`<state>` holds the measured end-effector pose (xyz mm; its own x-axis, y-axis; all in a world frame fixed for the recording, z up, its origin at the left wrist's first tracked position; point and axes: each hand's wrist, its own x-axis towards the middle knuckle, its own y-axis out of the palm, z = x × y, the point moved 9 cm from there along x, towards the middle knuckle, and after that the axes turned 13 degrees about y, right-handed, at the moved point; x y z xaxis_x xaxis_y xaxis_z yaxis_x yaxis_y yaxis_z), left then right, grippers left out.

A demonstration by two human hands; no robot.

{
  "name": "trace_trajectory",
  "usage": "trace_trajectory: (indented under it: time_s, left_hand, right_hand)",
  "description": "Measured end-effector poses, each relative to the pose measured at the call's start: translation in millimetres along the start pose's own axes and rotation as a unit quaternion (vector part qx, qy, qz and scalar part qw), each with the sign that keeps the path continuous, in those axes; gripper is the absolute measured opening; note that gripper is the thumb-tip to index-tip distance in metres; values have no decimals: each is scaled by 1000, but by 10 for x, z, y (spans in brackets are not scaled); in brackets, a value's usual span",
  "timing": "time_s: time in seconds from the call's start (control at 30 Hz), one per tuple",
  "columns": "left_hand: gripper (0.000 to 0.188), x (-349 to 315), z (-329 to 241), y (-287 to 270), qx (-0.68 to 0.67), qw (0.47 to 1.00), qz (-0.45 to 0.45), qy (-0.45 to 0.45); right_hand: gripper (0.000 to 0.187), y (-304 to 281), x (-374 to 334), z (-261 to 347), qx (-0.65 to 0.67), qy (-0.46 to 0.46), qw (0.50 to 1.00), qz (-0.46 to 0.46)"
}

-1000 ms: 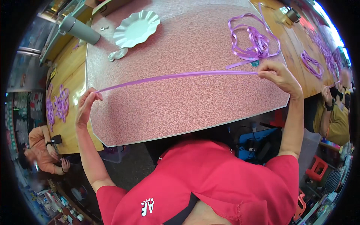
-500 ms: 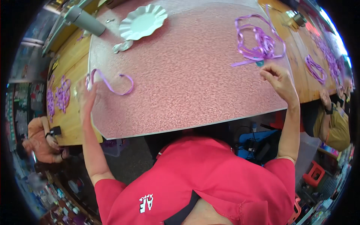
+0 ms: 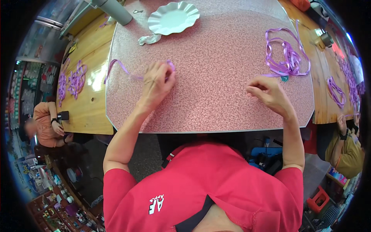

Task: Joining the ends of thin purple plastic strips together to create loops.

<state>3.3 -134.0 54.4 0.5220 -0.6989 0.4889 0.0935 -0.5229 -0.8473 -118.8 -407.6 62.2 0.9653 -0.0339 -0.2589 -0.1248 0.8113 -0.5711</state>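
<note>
A short purple ribbon [image 3: 124, 69] trails to the left table edge from my left hand [image 3: 156, 86], whose curled fingers close on it. Its other end loops up by the fingertips. Thumb and fingers of my right hand [image 3: 270, 94] are bent together in a pinch over the tabletop. What they hold, if anything, is hidden. Just beyond that hand lies a loose coil of purple ribbon [image 3: 290, 62], its tail running behind the knuckles. A small teal piece [image 3: 285, 78] shows under the coil's near side.
On the pink speckled table [image 3: 208, 108] stand a scalloped white plate [image 3: 174, 18], a crumpled white wrapper [image 3: 149, 39] and a grey tumbler [image 3: 114, 11]. Wooden tables with ribbon bundles [image 3: 77, 79] flank it. People sit at left [image 3: 46, 123] and right [image 3: 344, 150].
My left hand has come from the left table edge toward the middle, drawing the short ribbon along. The right hand has moved a little left and nearer to me. The view has shifted.
</note>
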Motion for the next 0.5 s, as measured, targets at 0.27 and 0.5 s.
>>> trace_trajectory:
  time_s: [0.27,0.5]
  left_hand:
    - [11,439,-637,223,-430,901,14,-57]
    - [12,509,-971,174,-420,906,27,38]
  right_hand:
    - [36,781,309,186,377,98,912,129]
    - [29,710,327,212,528,114,836,92]
